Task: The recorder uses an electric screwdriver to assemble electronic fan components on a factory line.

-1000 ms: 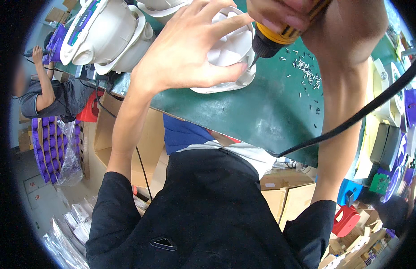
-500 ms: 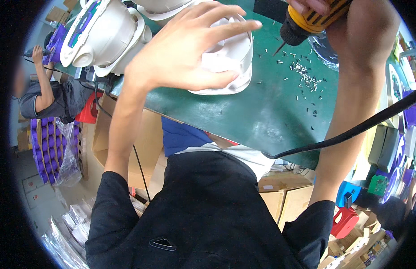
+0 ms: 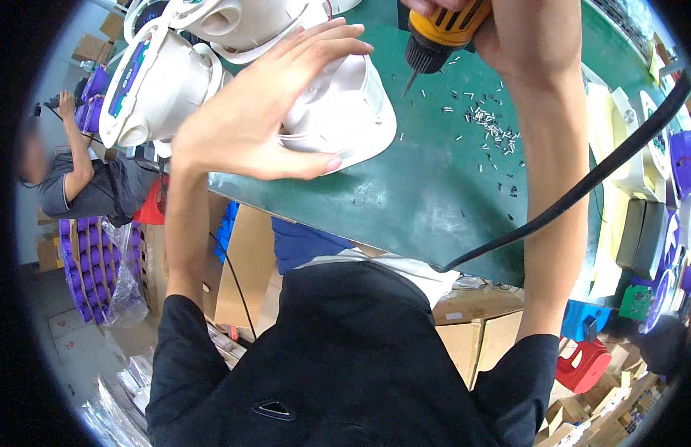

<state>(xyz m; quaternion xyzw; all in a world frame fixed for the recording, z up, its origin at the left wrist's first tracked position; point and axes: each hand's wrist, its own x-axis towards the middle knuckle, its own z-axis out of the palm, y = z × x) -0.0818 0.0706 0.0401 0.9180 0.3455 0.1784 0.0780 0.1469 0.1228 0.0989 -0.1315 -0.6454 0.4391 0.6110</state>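
My left hand is curved around a white plastic housing on the green workbench. Its thumb lies along the near rim and its fingers reach over the far side, hiding part of the hollow shell. My right hand grips a yellow and black power drill, partly cut off by the upper edge. The drill's thin bit points down, above the bench and apart from the housing. To the right of the bit, small loose screws lie scattered, some silver and some black.
More white housings crowd the bench's left side. A thick black cable crosses in front of my right forearm. Cardboard boxes stand below the bench edge. A person works at far left; grey boxes and parts line the right.
My left hand and the white housing have shifted left and nearer to me, and the housing's angle has changed. The drill has moved left with my right hand. The view has shifted slightly.
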